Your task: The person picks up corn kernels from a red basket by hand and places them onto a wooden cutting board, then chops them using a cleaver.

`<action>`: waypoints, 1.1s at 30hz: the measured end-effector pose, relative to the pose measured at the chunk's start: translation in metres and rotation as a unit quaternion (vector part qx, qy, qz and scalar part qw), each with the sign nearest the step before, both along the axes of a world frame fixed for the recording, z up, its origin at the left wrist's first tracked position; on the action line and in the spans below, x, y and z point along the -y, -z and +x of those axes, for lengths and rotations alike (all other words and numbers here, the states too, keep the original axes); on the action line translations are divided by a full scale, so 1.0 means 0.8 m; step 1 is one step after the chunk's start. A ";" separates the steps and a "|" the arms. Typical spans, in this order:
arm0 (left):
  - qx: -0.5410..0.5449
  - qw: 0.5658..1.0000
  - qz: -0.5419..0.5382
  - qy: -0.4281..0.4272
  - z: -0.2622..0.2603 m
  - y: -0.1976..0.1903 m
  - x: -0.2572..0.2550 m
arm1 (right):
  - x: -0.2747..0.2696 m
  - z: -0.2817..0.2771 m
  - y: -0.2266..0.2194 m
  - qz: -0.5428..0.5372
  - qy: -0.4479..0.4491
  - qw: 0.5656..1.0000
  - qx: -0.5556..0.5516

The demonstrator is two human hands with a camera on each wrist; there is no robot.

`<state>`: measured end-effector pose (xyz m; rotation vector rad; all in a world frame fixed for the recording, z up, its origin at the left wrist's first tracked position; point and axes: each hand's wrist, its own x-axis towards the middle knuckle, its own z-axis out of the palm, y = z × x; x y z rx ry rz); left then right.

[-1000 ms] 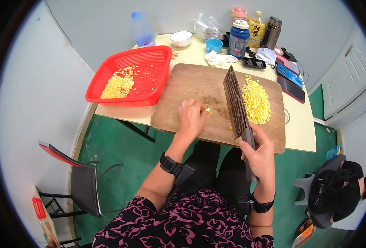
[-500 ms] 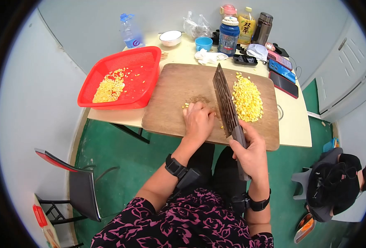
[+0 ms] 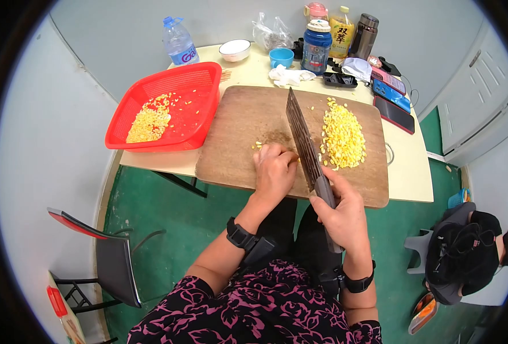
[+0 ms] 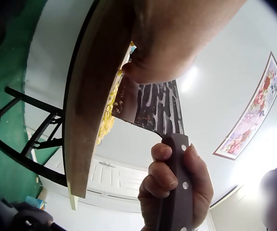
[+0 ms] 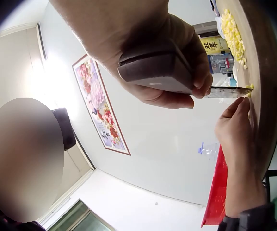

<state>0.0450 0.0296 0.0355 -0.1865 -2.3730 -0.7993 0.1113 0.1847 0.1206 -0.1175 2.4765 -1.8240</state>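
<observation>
In the head view my right hand point(image 3: 345, 215) grips the dark handle of a cleaver point(image 3: 304, 137), its broad blade standing on edge over the wooden cutting board point(image 3: 236, 120). My left hand point(image 3: 274, 172) rests on the board just left of the blade, fingers curled and fingertips pinching a small yellow kernel. The right wrist view shows the fingertips right beside the cutting edge, with yellow bits there. A few loose kernels point(image 3: 258, 145) lie by the left knuckles. Right of the blade spreads a heap of chopped yellow pieces point(image 3: 344, 137).
A red plastic basket point(image 3: 199, 109) holding yellow kernels stands left of the board. Along the back are a white bowl point(image 3: 235, 50), a blue cup point(image 3: 281, 57), a blue-lidded jar point(image 3: 317, 49) and bottles. Phones point(image 3: 392, 114) lie at the right. Another person point(image 3: 466, 252) sits at lower right.
My left hand has come down onto the board with its fingers curled in. The cleaver has shifted left towards those fingertips, and small pieces now lie between the blade and the heap.
</observation>
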 end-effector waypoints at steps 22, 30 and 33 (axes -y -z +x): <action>-0.011 0.999 -0.032 0.023 -0.002 0.003 -0.002 | 0.009 0.002 -0.010 0.081 -0.015 0.995 -0.052; -0.026 0.998 -0.052 0.014 -0.003 0.003 -0.003 | 0.022 -0.028 0.002 0.102 -0.020 0.993 -0.056; -0.031 0.998 -0.041 0.021 -0.002 0.001 -0.003 | 0.016 -0.053 0.014 0.046 0.002 0.999 -0.027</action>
